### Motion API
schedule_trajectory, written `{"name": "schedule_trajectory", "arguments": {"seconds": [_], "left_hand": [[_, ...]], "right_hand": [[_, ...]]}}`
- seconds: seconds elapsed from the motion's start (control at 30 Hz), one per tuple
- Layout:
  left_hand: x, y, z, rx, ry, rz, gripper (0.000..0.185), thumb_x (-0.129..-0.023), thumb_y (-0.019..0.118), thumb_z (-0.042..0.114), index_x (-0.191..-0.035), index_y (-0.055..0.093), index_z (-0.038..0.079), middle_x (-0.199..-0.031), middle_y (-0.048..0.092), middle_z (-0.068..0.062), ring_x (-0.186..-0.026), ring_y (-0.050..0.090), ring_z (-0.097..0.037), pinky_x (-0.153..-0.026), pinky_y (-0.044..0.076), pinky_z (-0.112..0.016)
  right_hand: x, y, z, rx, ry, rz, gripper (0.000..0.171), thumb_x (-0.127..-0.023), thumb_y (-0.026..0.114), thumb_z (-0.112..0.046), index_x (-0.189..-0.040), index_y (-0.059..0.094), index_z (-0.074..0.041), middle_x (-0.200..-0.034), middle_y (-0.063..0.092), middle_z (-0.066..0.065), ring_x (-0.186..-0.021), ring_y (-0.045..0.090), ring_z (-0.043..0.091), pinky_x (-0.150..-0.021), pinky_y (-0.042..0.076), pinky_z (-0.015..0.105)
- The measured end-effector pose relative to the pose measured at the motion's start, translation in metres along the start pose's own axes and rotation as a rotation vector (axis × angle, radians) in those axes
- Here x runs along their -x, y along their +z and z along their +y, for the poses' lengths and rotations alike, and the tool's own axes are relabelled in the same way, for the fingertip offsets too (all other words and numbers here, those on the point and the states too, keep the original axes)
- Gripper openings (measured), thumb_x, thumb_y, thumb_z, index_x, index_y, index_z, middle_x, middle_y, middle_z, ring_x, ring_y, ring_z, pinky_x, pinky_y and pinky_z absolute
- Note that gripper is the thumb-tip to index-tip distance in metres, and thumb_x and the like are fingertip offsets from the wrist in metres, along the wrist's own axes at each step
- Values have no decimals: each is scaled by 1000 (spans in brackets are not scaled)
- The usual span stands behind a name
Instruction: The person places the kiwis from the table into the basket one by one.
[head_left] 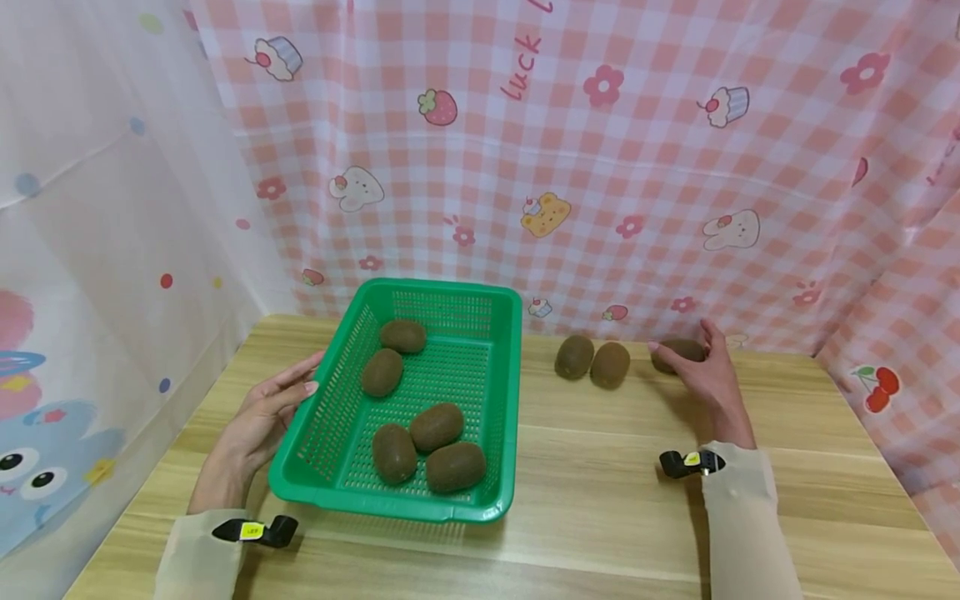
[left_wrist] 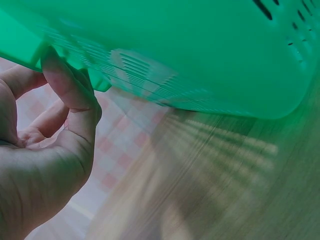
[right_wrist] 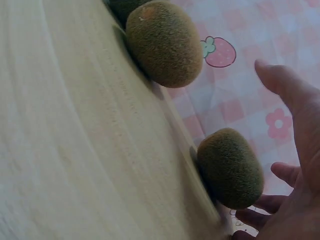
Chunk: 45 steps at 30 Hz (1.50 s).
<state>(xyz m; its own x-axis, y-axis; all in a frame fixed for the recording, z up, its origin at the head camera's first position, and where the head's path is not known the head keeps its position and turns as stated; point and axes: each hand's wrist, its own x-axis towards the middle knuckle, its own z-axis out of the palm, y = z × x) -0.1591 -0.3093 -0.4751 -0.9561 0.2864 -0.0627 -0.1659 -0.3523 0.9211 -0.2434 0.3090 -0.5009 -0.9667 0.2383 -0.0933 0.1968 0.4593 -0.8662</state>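
A green plastic basket (head_left: 507, 400) with several brown kiwifruits (head_left: 437, 427) inside stands left of centre on the table. At its left rim my left hand (head_left: 262, 412) grips the edge; the left wrist view shows the thumb and fingers (left_wrist: 70, 85) at the basket rim (left_wrist: 100, 82). To the right, my right hand (head_left: 708, 375) reaches over a single kiwifruit (head_left: 677, 356) near the table's back edge. In the right wrist view, its thumb stands apart from that kiwifruit (right_wrist: 231, 167), while the fingertips (right_wrist: 252, 218) are close to one end; contact is unclear.
Two more kiwifruits, a left one (head_left: 574, 357) and a right one (head_left: 611, 365), lie side by side between the basket and my right hand. A pink checked cloth (head_left: 480, 167) hangs behind the wooden table (head_left: 600, 500), and a white printed cloth (head_left: 97, 208) hangs at the left.
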Motion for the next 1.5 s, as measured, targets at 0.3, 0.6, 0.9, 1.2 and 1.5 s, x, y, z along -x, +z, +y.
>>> {"name": "schedule_trajectory", "arguments": {"seconds": [0.3,0.6,0.9,1.2,1.5], "left_hand": [[0,1,0,1,2,6,45,-107,50,2,-149,56,19,-129,71,6,-100,74,-9,-81,63,-22],[0,0,0,10,4,-2,45,-107,49,2,-148,57,18,-129,71,5,-100,74,-9,-82,63,-22],[-1,-1,-1,16,6,-10,45,-108,47,1,-149,55,18,-131,70,5,-101,74,-9,-83,63,-22],[-1,0,0,11,5,1,46,-107,49,1,-150,54,17,-130,70,5,-101,74,-9,-82,63,-22],[-1,-1,-1,13,10,-10,48,-107,49,1,-153,50,16,-131,69,6,-101,74,-9,-82,63,-22]], "right_hand": [[-1,10,6,-2,-29,78,119,-82,86,-41,-166,7,-12,-170,17,23,-154,23,43,-128,23,57],[-2,16,11,43,-8,162,103,-85,86,-31,-164,23,-12,-165,31,24,-148,35,43,-125,31,54],[-1,16,10,50,39,213,87,-87,83,-31,-159,36,-13,-161,39,22,-145,40,40,-124,34,51],[1,9,8,46,37,163,86,-89,81,-35,-159,36,-11,-163,37,22,-147,37,41,-124,33,53],[2,7,2,42,53,134,90,-89,81,-38,-160,34,-12,-164,33,24,-149,35,42,-124,33,54]]}}
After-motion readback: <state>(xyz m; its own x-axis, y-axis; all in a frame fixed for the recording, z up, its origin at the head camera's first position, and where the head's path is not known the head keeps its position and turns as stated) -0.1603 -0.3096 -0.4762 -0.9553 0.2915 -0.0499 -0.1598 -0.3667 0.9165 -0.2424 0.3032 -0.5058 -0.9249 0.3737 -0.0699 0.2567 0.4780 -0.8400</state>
